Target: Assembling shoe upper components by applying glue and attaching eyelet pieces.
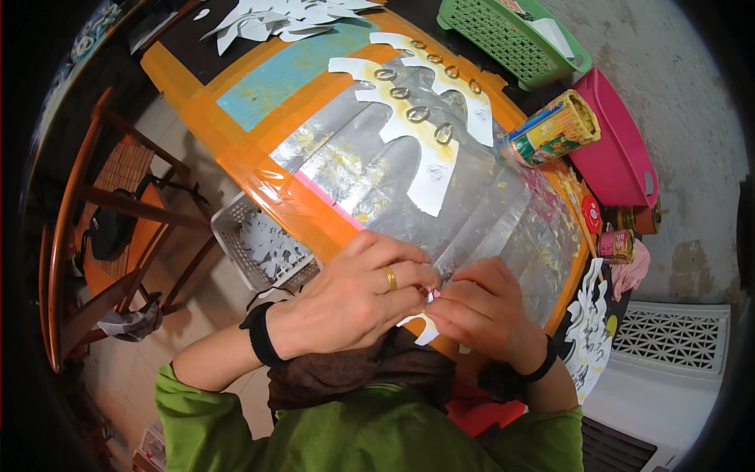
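My left hand (354, 295), with a gold ring and a black wristband, is closed in a pinch at the near edge of the table. Close beside it, my right hand (489, 308) pinches as well. Between and below their fingertips shows a small white cut-out piece (427, 333), with a bit of pink at the fingers; most of it is hidden. Farther up the table lie a white wavy-edged strip (432, 161) and a second such strip (478, 114). Several oval metal rings (418, 115) sit along them, amid yellowish stains.
An open, yellow-smeared can (554, 130) stands tilted at the right, before a pink bin (617, 134) and green basket (511, 43). White cut-outs (275, 20) pile at the far left. More strips (586, 330) lie right. A grey crate (236, 224) and wooden chair (118, 197) stand left.
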Tool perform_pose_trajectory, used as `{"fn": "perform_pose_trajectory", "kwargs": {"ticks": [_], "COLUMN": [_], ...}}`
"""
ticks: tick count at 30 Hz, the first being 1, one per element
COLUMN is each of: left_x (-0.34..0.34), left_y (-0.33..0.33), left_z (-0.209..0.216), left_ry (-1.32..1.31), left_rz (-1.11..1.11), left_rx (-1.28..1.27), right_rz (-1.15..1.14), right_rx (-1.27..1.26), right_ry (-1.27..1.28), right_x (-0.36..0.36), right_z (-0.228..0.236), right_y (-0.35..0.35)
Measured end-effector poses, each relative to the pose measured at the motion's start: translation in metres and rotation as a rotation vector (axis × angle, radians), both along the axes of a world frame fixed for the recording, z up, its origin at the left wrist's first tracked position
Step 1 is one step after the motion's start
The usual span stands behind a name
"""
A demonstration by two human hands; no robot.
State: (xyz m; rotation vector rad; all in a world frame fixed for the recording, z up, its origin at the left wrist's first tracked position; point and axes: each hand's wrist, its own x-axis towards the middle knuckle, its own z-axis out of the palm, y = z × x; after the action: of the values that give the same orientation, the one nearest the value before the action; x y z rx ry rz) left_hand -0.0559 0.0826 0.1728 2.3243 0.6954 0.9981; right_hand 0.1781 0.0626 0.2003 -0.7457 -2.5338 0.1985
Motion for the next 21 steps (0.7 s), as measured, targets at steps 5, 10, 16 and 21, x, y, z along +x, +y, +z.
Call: {"fn": "perform_pose_trajectory", "kwargs": {"ticks": [5, 10, 16, 21], "left_x": [-0.004, -0.005, -0.006, -0.005], "left_y": [0.002, 0.002, 0.001, -0.001], "left_z": [0.001, -0.001, -0.001, -0.005], "left_ry": [0.013, -0.011, -0.024, -0.043], "left_rz": [-0.042, 0.015, 0.03, 0.041], "left_rx": [0.003, -0.027, -0.025, -0.022], "right_rz": [0.034, 0.069, 0.044, 0.043], "right_rx": [0.034, 0.152, 0.172, 0.159], "right_ry": [-0.04, -0.015, -0.06, -0.088], "right_x": [0.001, 0.0, -0.005, -0.008], "right_z": [0.0, 0.0, 0.004, 0.006], "right_y": [0.004, -0.002, -0.005, -0.006]}}
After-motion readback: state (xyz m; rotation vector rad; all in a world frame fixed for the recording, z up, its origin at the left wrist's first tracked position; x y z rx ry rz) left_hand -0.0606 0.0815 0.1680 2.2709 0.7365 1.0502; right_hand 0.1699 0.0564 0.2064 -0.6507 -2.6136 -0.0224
